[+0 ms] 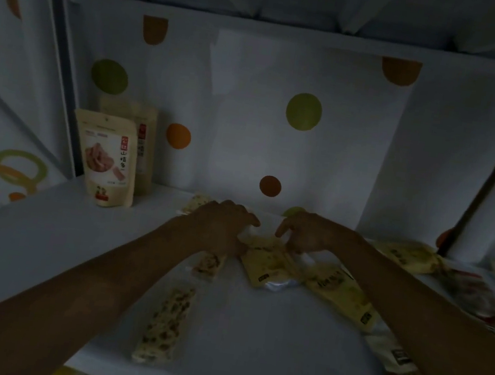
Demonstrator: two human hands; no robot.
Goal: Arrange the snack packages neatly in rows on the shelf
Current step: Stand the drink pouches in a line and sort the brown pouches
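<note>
Yellow snack package (pixel 267 264): flat on white shelf (pixel 41 241), mid-depth, long axis running far-to-near. Left hand (pixel 218 224) and right hand (pixel 308 232) flank its far end, equally near, fingers curled downward; actual grip indiscernible in dimness. Upright pouches (pixel 110 158) stand rear left.

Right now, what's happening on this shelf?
A person is sorting snack packages on a dim white shelf. The left hand and right hand meet at the far end of a flat yellow pouch; grip unclear. Two standing pouches sit back left. A clear-wrapped bar and other yellow pouches lie loose.
</note>
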